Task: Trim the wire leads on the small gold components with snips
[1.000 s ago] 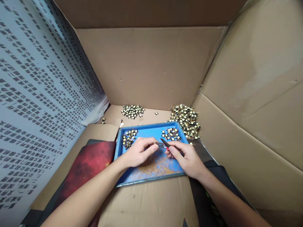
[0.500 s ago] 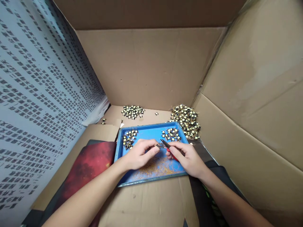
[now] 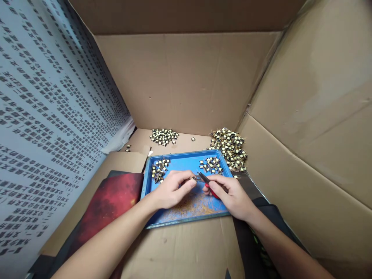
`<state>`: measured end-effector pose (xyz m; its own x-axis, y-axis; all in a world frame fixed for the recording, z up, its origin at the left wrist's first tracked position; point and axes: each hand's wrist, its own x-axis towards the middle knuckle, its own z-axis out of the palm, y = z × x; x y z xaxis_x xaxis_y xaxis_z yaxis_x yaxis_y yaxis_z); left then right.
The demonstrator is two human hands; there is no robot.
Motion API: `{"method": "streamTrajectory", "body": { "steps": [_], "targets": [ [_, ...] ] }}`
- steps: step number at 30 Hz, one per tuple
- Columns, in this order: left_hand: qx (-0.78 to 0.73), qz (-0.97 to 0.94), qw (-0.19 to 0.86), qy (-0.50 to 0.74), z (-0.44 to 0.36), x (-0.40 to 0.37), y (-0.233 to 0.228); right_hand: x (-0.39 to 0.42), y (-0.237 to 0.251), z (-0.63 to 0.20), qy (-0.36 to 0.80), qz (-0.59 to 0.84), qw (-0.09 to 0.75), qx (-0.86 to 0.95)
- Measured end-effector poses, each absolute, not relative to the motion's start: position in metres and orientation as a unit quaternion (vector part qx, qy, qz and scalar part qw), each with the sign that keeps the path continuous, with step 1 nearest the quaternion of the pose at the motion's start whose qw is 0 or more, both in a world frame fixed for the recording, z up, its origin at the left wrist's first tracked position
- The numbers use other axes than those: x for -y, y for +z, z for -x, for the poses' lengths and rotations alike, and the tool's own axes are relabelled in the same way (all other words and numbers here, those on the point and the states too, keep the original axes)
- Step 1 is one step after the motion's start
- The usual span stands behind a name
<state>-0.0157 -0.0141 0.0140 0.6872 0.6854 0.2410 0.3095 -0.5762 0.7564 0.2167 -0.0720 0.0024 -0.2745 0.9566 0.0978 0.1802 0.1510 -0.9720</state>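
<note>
My left hand (image 3: 175, 190) pinches a small wire-leaded coil component (image 3: 194, 178) between thumb and fingers. Most of that part is hidden by the fingertips. Red-handled wire cutters (image 3: 214, 192) are gripped in my right hand (image 3: 231, 195), their dark jaws pointing left at the coil component's wires. Whether the jaws touch a wire is too small to tell. Both hands are over a blue tray (image 3: 188, 222). Inside it, similar yellow-and-black components form a left cluster (image 3: 159, 169) and a right cluster (image 3: 212, 165). Copper-coloured wire clippings (image 3: 192, 205) litter its near part.
Behind the tray, one pile of components (image 3: 164, 136) sits at the back left, and a larger heap (image 3: 229, 149) with long wires at the back right. Cardboard walls (image 3: 186, 81) rise behind and to the right. A red patterned mat (image 3: 113, 205) lies left.
The view has shifted slightly. Both hands keep almost the same place and grip, with the cutters' jaws still close to the coil component.
</note>
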Motion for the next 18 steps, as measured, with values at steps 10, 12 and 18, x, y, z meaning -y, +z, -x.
{"method": "streamTrajectory", "body": {
  "steps": [10, 12, 18],
  "targets": [
    [-0.166, -0.881, 0.358, 0.260, 0.008, 0.032, 0.025, 0.059, -0.012, -0.228, 0.372, 0.551, 0.451, 0.595],
    [-0.235, -0.866, 0.339, 0.283, 0.011, 0.027, 0.022, 0.061, -0.010, -0.225, 0.411, 0.523, 0.439, 0.604],
    [-0.306, -0.844, 0.328, 0.295, 0.020, 0.012, 0.012, 0.072, -0.005, -0.210, 0.496, 0.442, 0.409, 0.626]
  ]
}}
